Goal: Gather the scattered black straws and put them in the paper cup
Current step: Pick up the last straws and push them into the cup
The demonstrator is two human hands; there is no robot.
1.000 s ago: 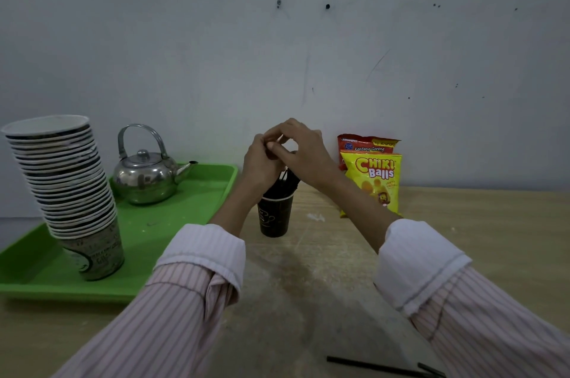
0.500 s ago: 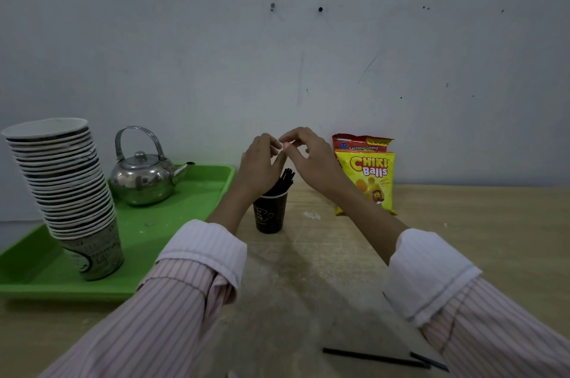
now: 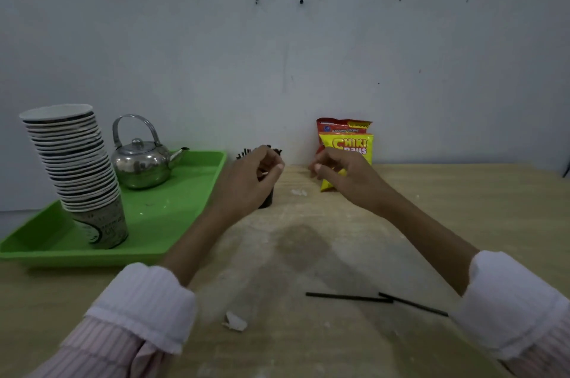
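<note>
A black paper cup stands at the back of the wooden table, mostly hidden behind my left hand. Black straw ends stick up out of it above my knuckles. My left hand hovers in front of the cup with curled fingers and holds nothing I can see. My right hand is a little to the right of the cup, fingers loosely bent and apart, empty. Two black straws lie on the table near my right sleeve.
A green tray at the left carries a tall leaning stack of paper cups and a steel kettle. Two snack bags lean on the wall behind my right hand. Small white scraps lie on the table.
My hands were pressed together above the cup; they have drawn apart and come down, the left in front of the cup, the right off to its right. The view has tilted down.
</note>
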